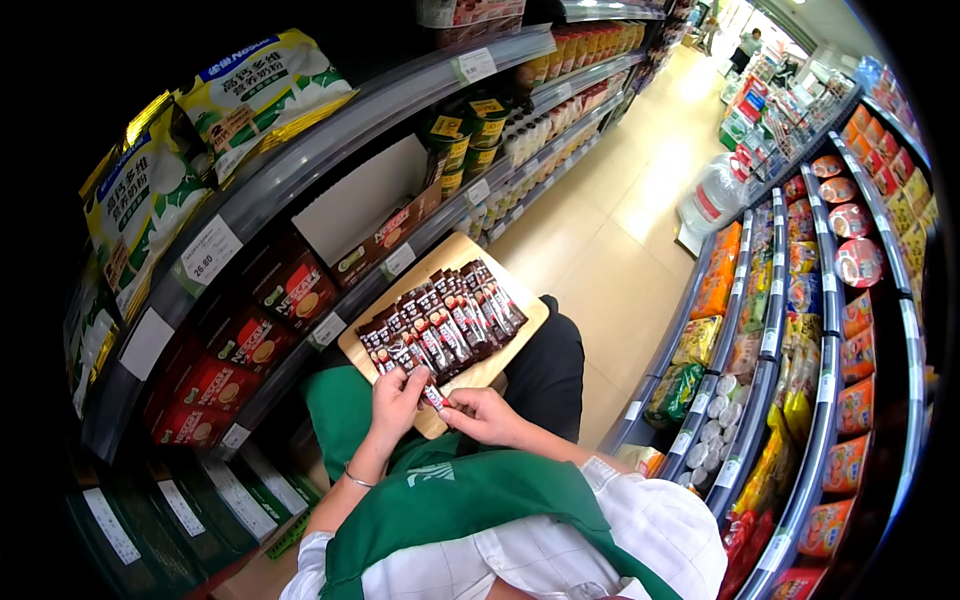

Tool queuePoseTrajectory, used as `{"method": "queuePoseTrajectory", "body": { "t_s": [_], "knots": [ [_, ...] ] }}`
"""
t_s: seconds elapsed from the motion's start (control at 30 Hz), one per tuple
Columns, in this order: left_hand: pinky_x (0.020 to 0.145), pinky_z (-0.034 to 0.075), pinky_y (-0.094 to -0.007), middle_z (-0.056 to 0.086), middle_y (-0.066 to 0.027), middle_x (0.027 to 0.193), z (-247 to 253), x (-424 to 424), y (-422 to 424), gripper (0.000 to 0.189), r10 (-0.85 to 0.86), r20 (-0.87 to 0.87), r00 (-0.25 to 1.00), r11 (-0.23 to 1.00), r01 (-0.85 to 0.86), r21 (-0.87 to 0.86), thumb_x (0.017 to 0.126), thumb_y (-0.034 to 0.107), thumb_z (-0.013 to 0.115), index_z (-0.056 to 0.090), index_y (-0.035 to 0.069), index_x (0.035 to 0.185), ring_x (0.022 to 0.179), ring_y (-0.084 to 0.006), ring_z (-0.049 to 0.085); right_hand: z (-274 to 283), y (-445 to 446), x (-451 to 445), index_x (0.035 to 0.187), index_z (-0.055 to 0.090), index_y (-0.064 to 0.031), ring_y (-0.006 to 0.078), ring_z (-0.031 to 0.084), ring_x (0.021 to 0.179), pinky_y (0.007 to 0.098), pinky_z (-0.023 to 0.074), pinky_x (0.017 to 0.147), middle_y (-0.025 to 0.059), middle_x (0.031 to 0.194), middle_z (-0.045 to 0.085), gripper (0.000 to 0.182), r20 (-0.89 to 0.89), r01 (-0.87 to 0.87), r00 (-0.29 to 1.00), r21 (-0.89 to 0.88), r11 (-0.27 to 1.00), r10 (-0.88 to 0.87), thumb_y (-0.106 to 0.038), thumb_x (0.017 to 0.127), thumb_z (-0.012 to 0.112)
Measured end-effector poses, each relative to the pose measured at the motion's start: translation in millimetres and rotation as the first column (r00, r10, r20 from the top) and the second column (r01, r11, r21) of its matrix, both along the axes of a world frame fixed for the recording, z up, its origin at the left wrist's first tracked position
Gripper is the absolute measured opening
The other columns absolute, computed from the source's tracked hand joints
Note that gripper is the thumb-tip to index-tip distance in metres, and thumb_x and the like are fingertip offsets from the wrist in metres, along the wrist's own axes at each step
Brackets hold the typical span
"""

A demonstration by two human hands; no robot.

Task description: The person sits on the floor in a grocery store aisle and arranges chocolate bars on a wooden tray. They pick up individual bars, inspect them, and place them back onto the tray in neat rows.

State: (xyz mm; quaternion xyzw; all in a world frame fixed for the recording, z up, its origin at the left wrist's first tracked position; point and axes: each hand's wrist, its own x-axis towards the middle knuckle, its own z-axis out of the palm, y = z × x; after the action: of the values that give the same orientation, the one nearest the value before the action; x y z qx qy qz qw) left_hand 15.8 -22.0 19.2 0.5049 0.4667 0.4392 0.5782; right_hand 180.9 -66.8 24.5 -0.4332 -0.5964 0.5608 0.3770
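A dark brown and red Nescafé coffee stick sachet (436, 396) is held between both hands, just over the near edge of a light wooden board (529, 326). My left hand (399, 396) pinches its upper end, with the thumb on top. The fingers of my right hand (480, 414) hold its lower end. On the board, which rests over the lap, many similar coffee sachets (442, 330) lie side by side in overlapping rows. Left of the board, an opened brown Nescafé display carton (390, 225) stands on the shelf, its pale inner flap raised.
Red Nescafé boxes (247, 341) fill the shelf at left, below bags of milk powder (255, 90). Shelves with packaged noodles (847, 360) line the right side. A large clear bottle (712, 187) stands by the aisle (600, 247), with a person (748, 49) far off.
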Motion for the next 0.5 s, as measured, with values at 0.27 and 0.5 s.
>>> {"method": "queuePoseTrajectory", "body": {
  "t_s": [0.27,0.5],
  "knots": [
    [0.046,0.04,-0.0201,0.058,-0.0011,0.066,5.4,2.0,1.9,0.018,-0.123,0.038,0.992,0.985,0.126,-0.117,0.089,0.017,0.055,0.059,-0.001,0.087,0.052,-0.0059,0.05,6.5,1.7,0.6,0.077,0.056,0.001,0.0026,0.041,0.054,0.0213,0.0348,0.046,-0.0023,0.059,0.048,0.019,0.025,0.026,0.999,-0.055,0.998,-0.025,-0.016,0.086,0.059],
    [0.049,0.04,-0.0193,0.057,-0.0015,0.067,13.7,6.3,9.0,0.022,-0.172,0.138,0.975,0.969,0.193,-0.152,0.088,0.019,0.057,0.055,0.001,0.077,0.056,-0.0053,0.052,4.8,7.7,0.8,0.078,0.056,-0.0002,0.0012,0.038,0.054,0.0207,0.0318,0.046,-0.005,0.059,0.045,0.015,0.002,0.107,0.994,0.007,0.994,-0.107,-0.013,0.087,0.057]
  ]
}}
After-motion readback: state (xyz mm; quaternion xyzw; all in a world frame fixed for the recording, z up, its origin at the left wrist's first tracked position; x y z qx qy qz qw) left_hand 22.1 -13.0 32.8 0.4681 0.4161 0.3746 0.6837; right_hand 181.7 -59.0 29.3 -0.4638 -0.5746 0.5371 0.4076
